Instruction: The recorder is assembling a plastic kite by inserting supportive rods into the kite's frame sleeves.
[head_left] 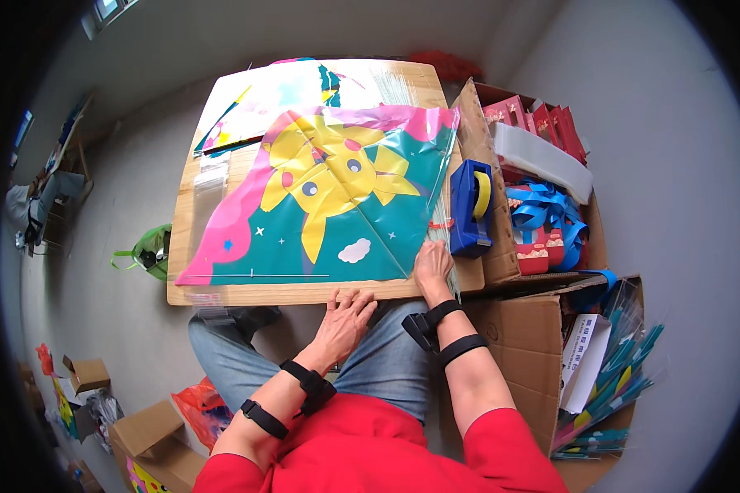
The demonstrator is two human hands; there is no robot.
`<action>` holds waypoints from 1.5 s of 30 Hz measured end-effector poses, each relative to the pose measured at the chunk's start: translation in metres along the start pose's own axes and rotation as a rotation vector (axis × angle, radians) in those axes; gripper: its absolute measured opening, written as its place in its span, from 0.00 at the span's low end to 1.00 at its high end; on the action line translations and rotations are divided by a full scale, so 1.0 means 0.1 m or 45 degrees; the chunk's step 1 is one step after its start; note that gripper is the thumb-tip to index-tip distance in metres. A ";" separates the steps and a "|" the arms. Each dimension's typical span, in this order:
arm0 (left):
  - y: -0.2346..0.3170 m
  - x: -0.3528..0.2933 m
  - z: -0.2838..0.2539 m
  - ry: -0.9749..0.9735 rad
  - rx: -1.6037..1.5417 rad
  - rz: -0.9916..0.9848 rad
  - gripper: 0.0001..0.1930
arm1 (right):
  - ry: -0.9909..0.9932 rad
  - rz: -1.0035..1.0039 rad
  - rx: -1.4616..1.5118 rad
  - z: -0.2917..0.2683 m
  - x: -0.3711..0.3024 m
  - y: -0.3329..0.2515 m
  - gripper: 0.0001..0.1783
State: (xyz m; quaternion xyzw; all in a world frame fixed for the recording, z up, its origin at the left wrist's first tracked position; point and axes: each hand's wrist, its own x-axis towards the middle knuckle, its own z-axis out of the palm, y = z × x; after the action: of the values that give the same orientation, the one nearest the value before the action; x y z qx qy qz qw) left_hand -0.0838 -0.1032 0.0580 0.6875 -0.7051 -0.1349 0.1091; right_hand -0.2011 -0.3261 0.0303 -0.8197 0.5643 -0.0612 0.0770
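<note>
A triangular plastic kite sheet, teal with a pink border and a yellow cartoon figure, lies spread on the wooden table. Near its lower left edge a thin white rod rests on it. My left hand is open, fingers spread at the table's near edge just below the sheet. At the sheet's near right corner, my right hand has its fingers curled closed; what they hold, if anything, is hidden. Beside that hand, a bundle of thin pale rods with a red tie runs along the sheet's right edge.
A blue tape dispenser with yellow tape stands at the table's right edge. Cardboard boxes with red packs, blue ribbon and rolled kites stand to the right. More printed sheets lie at the table's far side. A green bag sits left.
</note>
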 end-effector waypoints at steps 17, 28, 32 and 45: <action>0.10 0.01 -0.15 -0.012 -0.026 0.062 0.25 | -0.081 0.083 0.594 -0.60 -1.79 0.69 0.07; 0.83 0.47 0.22 -0.493 -1.818 -0.762 0.27 | -0.350 0.276 1.100 -0.83 -2.36 0.86 0.07; 0.95 0.39 0.20 -0.809 -2.090 -0.726 0.11 | -0.645 0.458 1.154 -1.12 -2.63 0.85 0.07; 1.29 0.11 0.14 -1.095 -2.110 -0.532 0.09 | -0.932 0.512 1.705 -1.35 -3.26 1.09 0.08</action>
State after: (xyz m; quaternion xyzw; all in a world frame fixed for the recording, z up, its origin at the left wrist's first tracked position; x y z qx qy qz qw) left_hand -0.2105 -0.1116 0.0887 0.3953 -0.2283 -0.8489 0.2665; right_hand -0.4418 -0.0671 0.1372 -0.4492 0.4836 -0.0990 0.7447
